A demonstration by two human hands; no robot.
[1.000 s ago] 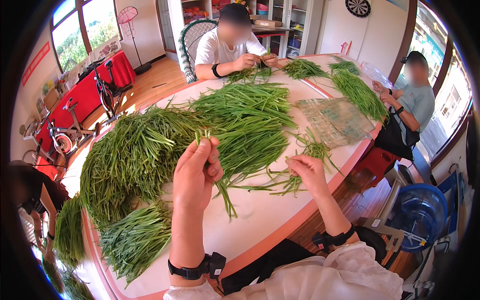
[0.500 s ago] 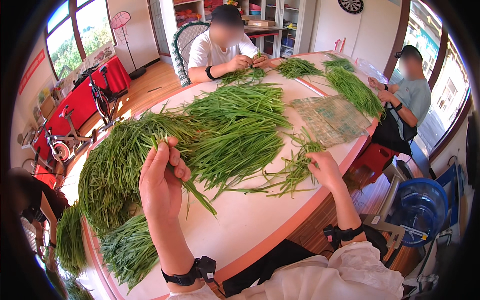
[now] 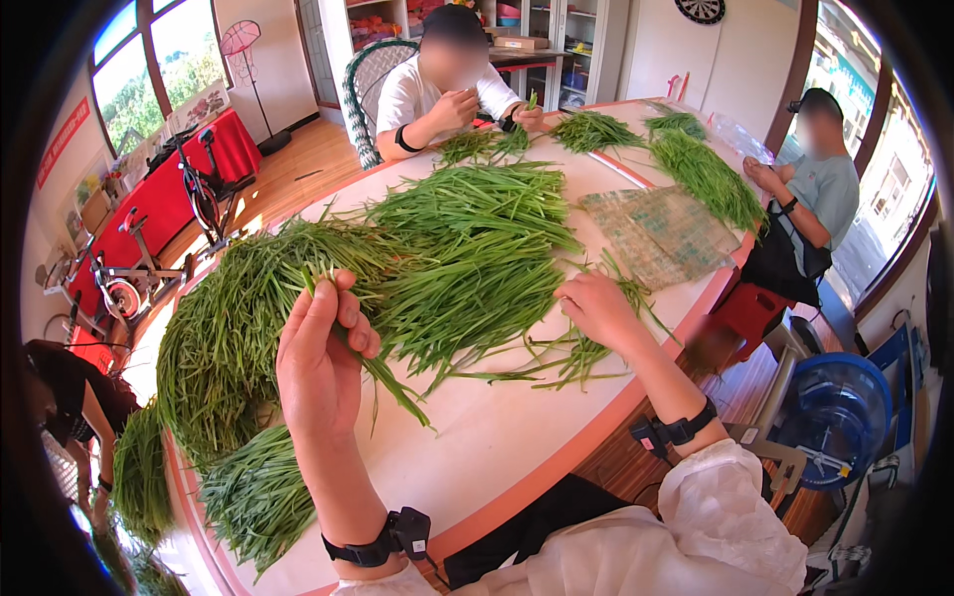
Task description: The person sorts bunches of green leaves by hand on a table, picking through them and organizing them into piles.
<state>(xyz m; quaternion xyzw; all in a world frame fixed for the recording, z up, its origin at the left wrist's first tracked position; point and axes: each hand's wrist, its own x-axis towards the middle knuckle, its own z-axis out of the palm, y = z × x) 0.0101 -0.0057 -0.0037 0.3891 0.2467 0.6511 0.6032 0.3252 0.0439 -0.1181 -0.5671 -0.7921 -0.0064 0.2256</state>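
My left hand (image 3: 323, 353) is closed around a small bunch of chives (image 3: 397, 392), raised above the near part of the table. The stalks stick out past both sides of the fist. My right hand (image 3: 599, 310) has its fingers pinched together at the right edge of the middle chive pile (image 3: 477, 268); whatever is between the fingertips is too small to make out. Loose, limp green strands (image 3: 578, 366) lie below and beside that hand. A larger chive heap (image 3: 238, 338) spreads behind and left of my left hand, with another bundle (image 3: 260, 497) nearer to me.
The white table (image 3: 467, 462) has a pink edge. A patterned mat (image 3: 658, 233) lies right of centre, with more chives (image 3: 704, 179) beyond it. Co-workers sit at the far side and at the right; another bends at the lower left. A blue water jug (image 3: 830, 417) stands right of the table.
My right hand has moved left from the loose strands to the edge of the middle pile. The left hand keeps its bunch in place. Across the table, the co-worker's hands have moved apart.
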